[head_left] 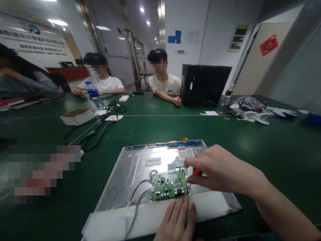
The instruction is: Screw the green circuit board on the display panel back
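Observation:
A green circuit board (pixel 163 184) lies on the back of a silver metal display panel (pixel 132 167). My right hand (pixel 223 170) is closed on a screwdriver (pixel 197 171) with an orange-red handle. Its thin shaft slants down to the board's lower right corner. Fingers stretched out, my left hand (pixel 177 217) lies over the white strip (pixel 213 202) along the panel's near side, its fingertips at the board's lower edge. Grey cables (pixel 139 204) run from the board's left side. A flat ribbon cable (pixel 172 168) meets its upper edge.
Across the green table (pixel 140 129) stand a black monitor casing (pixel 205 85), two water bottles (pixel 94 95) and an open box (pixel 77 116). Black cables (pixel 100 130) trail at left. Plastic bags (pixel 250 103) lie at right. Several people sit at the far and left sides.

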Motion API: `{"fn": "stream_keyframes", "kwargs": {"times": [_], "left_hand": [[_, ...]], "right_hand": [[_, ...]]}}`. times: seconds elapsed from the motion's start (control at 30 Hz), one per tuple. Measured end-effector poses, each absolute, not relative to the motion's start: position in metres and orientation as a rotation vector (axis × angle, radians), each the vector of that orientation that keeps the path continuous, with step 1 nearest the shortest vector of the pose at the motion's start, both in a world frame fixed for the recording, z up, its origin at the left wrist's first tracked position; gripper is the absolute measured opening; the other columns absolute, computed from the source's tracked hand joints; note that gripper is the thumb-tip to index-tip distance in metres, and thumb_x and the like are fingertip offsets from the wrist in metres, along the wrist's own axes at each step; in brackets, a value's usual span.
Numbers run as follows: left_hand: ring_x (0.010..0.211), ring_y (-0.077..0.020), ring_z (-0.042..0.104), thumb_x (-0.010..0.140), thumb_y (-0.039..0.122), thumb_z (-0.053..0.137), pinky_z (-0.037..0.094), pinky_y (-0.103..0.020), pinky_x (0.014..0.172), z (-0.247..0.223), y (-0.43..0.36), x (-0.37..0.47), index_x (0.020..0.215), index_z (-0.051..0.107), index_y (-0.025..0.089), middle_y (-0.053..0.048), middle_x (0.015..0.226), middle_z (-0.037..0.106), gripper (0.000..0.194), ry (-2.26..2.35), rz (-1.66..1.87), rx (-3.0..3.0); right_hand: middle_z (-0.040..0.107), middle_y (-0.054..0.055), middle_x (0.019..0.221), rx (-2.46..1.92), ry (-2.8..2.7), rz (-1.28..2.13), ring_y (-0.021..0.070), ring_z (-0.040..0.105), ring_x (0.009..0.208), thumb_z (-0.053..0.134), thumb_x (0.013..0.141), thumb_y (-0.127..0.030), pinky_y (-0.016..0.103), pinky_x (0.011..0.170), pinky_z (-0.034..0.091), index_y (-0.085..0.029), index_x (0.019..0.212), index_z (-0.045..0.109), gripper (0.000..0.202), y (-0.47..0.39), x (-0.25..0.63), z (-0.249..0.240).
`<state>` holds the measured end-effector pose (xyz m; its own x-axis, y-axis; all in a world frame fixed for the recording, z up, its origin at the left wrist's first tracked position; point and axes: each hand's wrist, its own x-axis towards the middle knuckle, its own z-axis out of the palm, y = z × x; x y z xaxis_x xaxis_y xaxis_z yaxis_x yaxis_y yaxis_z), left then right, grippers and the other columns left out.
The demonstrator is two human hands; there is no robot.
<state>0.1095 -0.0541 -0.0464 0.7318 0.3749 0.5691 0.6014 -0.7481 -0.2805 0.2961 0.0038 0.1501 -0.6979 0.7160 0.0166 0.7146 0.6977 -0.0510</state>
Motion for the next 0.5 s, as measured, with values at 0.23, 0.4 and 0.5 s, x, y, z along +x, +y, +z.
{"fn": "stream_keyframes", "kwargs": {"times": [0.23,0.4,0.5], "left_hand": [[0.103,-0.0253,0.057,0.096,0.052,0.039,0.039,-0.035,0.092,-0.0470,-0.0542,0.1096,0.120,0.057,0.011,-0.014,0.113,0.063,0.050,-0.757,-0.696,-2.476],[0.108,-0.0269,0.055,0.097,0.052,0.038,0.040,-0.036,0.093,-0.0509,-0.0546,0.1080,0.122,0.056,0.011,-0.015,0.116,0.062,0.051,-0.755,-0.659,-2.491],[0.108,-0.0269,0.055,0.097,0.051,0.037,0.041,-0.036,0.092,-0.0528,-0.0543,0.1072,0.123,0.056,0.011,-0.015,0.118,0.061,0.051,-0.736,-0.657,-2.498]], "right_hand": [[0.065,-0.002,0.077,-1.154,-2.840,0.172,0.0125,0.055,0.062,0.060,0.085,-0.034,0.026,0.053,0.028,-0.022,0.093,0.050,0.018,0.0012,0.2967,0.1513],[0.064,-0.002,0.075,-1.166,-2.860,0.090,0.0121,0.051,0.058,0.055,0.087,-0.026,0.027,0.050,0.024,-0.021,0.091,0.051,0.008,-0.0012,0.2937,0.1513],[0.064,-0.001,0.080,-1.126,-2.857,0.132,0.0119,0.050,0.061,0.053,0.083,-0.019,0.027,0.051,0.025,-0.021,0.092,0.050,0.009,-0.0021,0.2943,0.1522]]}}
